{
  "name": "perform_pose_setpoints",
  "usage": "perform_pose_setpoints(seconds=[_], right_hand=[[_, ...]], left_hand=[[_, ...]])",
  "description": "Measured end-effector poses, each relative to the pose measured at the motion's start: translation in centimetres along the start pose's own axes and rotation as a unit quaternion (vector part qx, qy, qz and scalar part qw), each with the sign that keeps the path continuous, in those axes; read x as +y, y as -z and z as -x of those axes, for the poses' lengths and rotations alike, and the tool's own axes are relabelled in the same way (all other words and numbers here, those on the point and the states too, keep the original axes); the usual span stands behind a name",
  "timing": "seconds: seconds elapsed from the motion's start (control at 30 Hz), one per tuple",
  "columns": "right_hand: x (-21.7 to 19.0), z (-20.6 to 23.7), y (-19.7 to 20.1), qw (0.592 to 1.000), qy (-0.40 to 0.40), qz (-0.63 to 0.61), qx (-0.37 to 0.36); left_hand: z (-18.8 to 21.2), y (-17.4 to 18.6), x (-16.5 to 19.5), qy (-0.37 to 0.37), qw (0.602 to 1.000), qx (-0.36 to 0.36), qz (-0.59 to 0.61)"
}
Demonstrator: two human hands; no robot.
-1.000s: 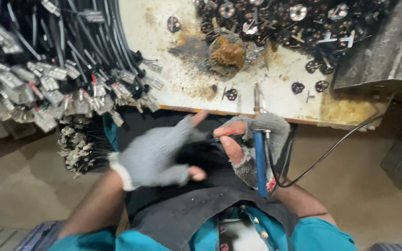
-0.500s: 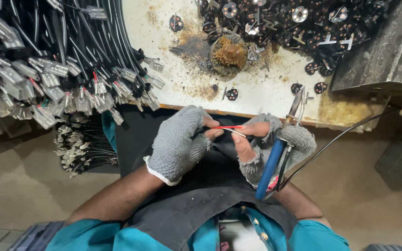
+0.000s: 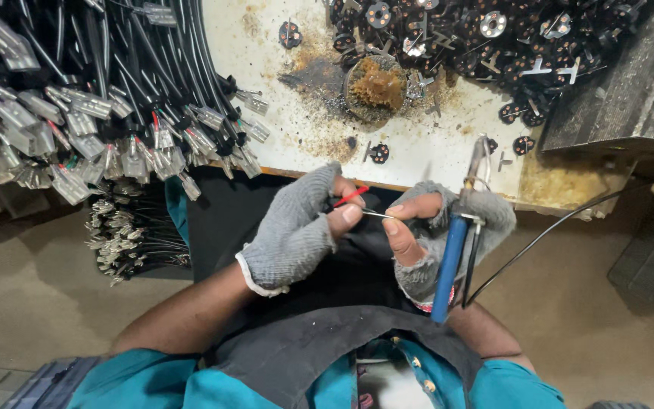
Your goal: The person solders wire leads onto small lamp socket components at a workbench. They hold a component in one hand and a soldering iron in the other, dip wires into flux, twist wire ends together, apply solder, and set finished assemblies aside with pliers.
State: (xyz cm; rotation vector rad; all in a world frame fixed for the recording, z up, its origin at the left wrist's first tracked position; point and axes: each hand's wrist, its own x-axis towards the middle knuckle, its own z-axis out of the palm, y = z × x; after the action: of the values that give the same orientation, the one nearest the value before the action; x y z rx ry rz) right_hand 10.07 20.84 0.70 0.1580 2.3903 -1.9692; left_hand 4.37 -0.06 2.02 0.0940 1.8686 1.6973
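A: Which step is this?
B: Seemingly lining up the wire ends. The left hand (image 3: pixel 297 238) pinches a red wire (image 3: pixel 351 196); the right hand (image 3: pixel 437 235) pinches a thin bare strand (image 3: pixel 377 214) (soldering iron (image 3: pixel 456 242) tucked in too), over the lap.
A: Next?
B: Probably steadying both, then bringing the iron's tip round

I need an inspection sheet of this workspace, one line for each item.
Surface: white stained worktable, brown residue around a round pot of brown lumps.
Job's things: thin red-insulated wire pinched between both hands; blue-handled soldering iron in right hand.
Clutter: black round metal-pronged parts heaped at the table's back.
Grip: left hand and right hand in grey fingerless gloves, fingertips meeting.
Cables: bundle of black cables with metal terminals at left; black cord at right.
Surroundings: dusty floor; grey box.
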Motion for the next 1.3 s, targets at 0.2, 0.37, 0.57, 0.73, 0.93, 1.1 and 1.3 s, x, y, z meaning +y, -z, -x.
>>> perform_pose_setpoints(seconds=[0.2,0.37,0.57,0.73,0.93,1.1,1.3], right_hand=[[1.0,-0.3,-0.3,0.997,-0.052,-0.059,0.007],[0.9,-0.7,-0.4,0.989,-0.084,-0.124,-0.002],[0.8,-0.6,-0.7,0.989,-0.096,-0.113,0.027],[1.3,-0.7,-0.5,0.998,-0.044,-0.044,-0.018],[2.5,-4.4,-0.7,0.981,0.101,0.115,0.122],[2.1,-6.0,-0.4,0.983,0.083,0.146,0.077],[1.3,-6.1,-0.5,0.962,0.091,0.248,0.064]], left_hand=[[0.0,0.3,0.4,-0.138,0.984,0.002,-0.116],[-0.6,-0.2,0.4,-0.026,0.995,0.022,-0.092],[-1.0,-0.4,0.0,-0.134,0.965,0.052,-0.218],[-1.1,-0.2,-0.3,-0.153,0.968,0.07,-0.189],[-4.0,1.9,0.5,-0.18,0.915,0.18,-0.312],[-6.6,3.1,0.7,-0.163,0.929,0.221,-0.247],[-7.3,2.5,-0.4,-0.174,0.911,0.234,-0.292]])
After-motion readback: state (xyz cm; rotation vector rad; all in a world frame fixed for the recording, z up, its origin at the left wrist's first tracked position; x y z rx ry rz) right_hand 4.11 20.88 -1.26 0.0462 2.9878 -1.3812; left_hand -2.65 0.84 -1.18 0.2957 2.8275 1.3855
